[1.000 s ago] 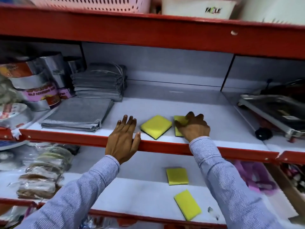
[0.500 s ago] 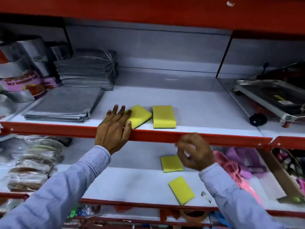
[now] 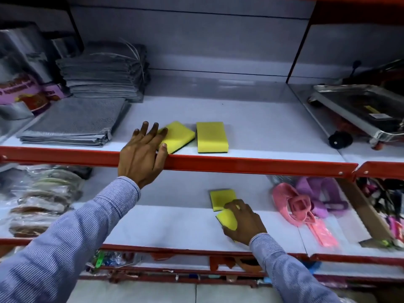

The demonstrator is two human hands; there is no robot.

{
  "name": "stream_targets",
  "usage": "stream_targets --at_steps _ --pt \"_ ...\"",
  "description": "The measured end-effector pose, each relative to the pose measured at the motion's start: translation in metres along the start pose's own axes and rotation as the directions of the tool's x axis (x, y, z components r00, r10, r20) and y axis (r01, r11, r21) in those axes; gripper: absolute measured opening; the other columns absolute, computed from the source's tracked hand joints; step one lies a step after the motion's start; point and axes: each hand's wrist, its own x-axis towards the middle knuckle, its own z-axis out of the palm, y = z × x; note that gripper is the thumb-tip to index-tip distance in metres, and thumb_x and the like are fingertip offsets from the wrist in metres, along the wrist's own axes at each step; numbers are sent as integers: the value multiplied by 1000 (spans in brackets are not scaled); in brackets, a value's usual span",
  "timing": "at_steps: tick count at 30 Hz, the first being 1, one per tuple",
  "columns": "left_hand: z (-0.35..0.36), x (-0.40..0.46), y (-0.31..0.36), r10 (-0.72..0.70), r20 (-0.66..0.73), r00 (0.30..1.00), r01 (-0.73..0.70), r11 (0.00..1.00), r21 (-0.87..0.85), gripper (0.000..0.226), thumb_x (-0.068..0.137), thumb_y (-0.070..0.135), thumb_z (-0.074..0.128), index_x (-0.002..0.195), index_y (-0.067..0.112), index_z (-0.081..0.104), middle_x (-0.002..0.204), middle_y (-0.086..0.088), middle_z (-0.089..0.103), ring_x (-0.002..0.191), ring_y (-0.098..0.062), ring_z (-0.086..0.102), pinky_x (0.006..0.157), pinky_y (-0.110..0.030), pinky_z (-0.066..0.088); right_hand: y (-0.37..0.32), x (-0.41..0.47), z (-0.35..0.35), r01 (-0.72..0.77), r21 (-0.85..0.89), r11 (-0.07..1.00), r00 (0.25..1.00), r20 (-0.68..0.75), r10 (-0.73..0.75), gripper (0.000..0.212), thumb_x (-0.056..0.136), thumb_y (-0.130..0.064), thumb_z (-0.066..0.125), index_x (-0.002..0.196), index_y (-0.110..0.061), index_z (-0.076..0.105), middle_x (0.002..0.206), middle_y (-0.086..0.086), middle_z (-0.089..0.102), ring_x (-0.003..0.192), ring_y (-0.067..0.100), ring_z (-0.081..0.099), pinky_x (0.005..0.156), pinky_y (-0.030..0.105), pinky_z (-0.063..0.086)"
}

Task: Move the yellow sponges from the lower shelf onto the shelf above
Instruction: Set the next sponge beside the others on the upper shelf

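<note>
Moved: since half a second ago the right hand (image 3: 244, 221) has dropped from the red rail down to the lower shelf (image 3: 170, 226) and now sits on a sponge; the left hand (image 3: 142, 156) has stayed at the upper shelf (image 3: 262, 132).
Hidden: the right hand covers most of the near lower sponge (image 3: 227, 218), so only its left end shows. The far lower sponge (image 3: 222, 199) has its near right corner behind the fingers.
Hard to see: the bags (image 3: 41, 200) at the left of the lower shelf are blurry. I cannot tell what is in them.
Cut off: the metal tray (image 3: 360, 108) at the far right runs out of view.
Sponges: four yellow ones. Two lie on the upper shelf, the left upper sponge (image 3: 177, 136) turned at a slant and the right upper sponge (image 3: 211, 137) straight, just beside each other. Two are on the lower shelf, close together.
Grey cloth piles: two, a tall pile (image 3: 105, 79) far back and a flat pile (image 3: 74, 123) nearer, both on the left.
Left hand: fingers spread flat, palm on the red rail (image 3: 240, 164), fingertips touching the left upper sponge.
Right hand: fingers curled around the near lower sponge, thumb under its near edge.
Sleeves: both arms wear a striped blue sleeve (image 3: 72, 241).
</note>
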Motion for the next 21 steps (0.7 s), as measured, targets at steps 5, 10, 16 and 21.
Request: stream_targets --at_steps 5,10,16,21 --pt "-1 -1 2 -8 21 1000 8 1000 5 58 96 41 23 143 19 48 151 -11 48 147 -31 35 122 -47 28 -36 -19 -85 474 -27 880 702 -592 -396 58 70 -52 74 119 -27 57 126 9 60 104 24 61 81 30 53" --pt "-3 -1 2 -4 36 999 3 1000 8 58 96 41 23 143 19 49 151 -11 49 146 -31 36 121 -48 30 -68 -7 -184 399 -93 912 388 -884 -260 51 72 -42 77 115 -18 62 122 16 58 104 34 62 85 34 52" --pt "-6 -3 3 -4 56 998 3 1000 10 59 96 42 21 142 18 49 151 -11 49 145 -30 38 120 -47 32 -46 63 -237 -248 353 902 720 -556 416 59 71 -60 71 118 -27 55 127 11 48 109 39 62 89 45 52" --pt "-7 -1 3 -3 65 998 2 1000 13 60 96 43 21 143 18 49 150 -11 49 145 -30 39 120 -46 33 -54 81 -221 -312 185 932 864 -352 360 61 82 -70 55 123 -25 61 128 16 48 115 40 57 100 44 46"
